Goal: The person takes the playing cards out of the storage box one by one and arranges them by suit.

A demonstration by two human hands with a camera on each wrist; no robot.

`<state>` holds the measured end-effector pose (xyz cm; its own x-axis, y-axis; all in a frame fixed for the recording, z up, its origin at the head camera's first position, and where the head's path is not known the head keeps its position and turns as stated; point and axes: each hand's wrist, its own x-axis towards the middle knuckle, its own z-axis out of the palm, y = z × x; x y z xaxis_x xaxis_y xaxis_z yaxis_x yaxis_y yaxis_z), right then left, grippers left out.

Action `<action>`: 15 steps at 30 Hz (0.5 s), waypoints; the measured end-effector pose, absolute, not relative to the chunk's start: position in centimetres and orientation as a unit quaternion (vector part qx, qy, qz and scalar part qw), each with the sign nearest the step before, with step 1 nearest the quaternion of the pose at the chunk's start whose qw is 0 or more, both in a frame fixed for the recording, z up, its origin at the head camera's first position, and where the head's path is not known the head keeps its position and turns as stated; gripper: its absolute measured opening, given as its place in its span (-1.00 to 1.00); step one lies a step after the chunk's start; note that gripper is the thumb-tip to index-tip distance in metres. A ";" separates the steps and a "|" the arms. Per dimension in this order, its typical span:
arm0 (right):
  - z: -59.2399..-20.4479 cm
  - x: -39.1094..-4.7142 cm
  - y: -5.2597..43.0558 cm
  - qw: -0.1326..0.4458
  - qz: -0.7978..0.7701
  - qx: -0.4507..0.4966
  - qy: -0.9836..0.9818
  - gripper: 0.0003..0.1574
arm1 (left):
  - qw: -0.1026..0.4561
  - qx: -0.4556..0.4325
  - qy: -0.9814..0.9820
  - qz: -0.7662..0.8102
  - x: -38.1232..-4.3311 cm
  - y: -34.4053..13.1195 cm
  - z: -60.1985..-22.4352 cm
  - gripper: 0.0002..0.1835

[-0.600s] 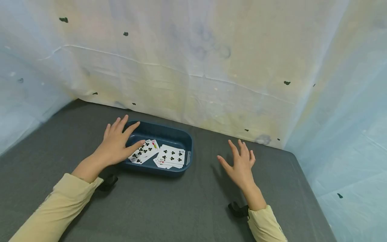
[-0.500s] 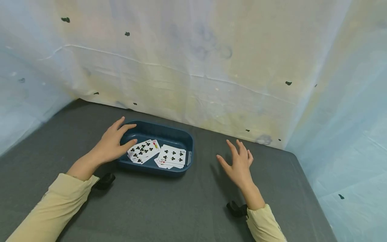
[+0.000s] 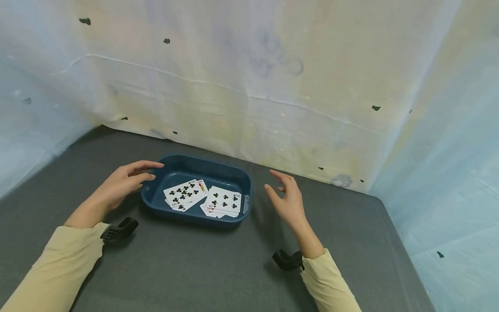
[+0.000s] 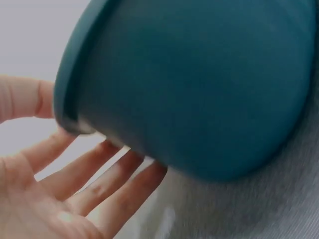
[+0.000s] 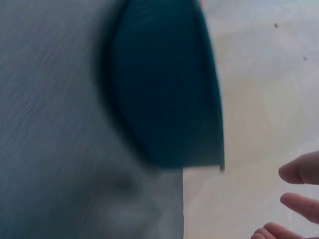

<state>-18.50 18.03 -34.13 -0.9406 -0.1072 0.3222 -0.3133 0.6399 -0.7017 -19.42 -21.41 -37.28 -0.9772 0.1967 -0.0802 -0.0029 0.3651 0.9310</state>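
A dark blue rectangular tray (image 3: 187, 219) sits on the grey table. Face-up playing cards lie inside it in two loose piles: the left pile of cards (image 3: 184, 193) has a club card on top and a coloured picture card partly covered, while a six of clubs tops the right pile of cards (image 3: 224, 200). My left hand (image 3: 115, 187) is at the tray's left end; in the left wrist view its extended fingers (image 4: 107, 191) reach the tray's outer wall (image 4: 199, 99), thumb by the rim. My right hand (image 3: 290, 203) hovers right of the tray, fingers loosely bent, holding nothing.
Pale mottled sheeting (image 3: 234, 78) hangs behind the table (image 3: 218, 268) and along both sides. Each wrist carries a black camera mount, the left mount (image 3: 120, 229) and the right mount (image 3: 287, 260), low over the tabletop.
My left hand has drawn left, from over the tray's left part to its end, uncovering the left pile. My right hand has moved left towards the tray. The cards and tray look unmoved.
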 end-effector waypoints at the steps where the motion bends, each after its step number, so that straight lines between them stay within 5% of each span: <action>1: -34.0 -18.7 17.5 0.119 0.424 0.111 -0.891 -0.45 | 0.094 0.059 0.817 0.566 -19.4 -21.7 -37.3 -0.50; 15: -32.7 -20.6 10.6 -0.021 0.491 0.115 -0.863 -0.52 | 0.132 0.058 0.789 0.597 -19.9 -22.4 -38.1 -0.41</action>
<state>-20.63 10.57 -32.70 -0.9725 -0.2197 0.0778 -0.1792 0.4914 -0.8523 -19.89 -22.38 -38.11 -0.9585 0.2494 -0.1384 -0.0654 0.2800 0.9578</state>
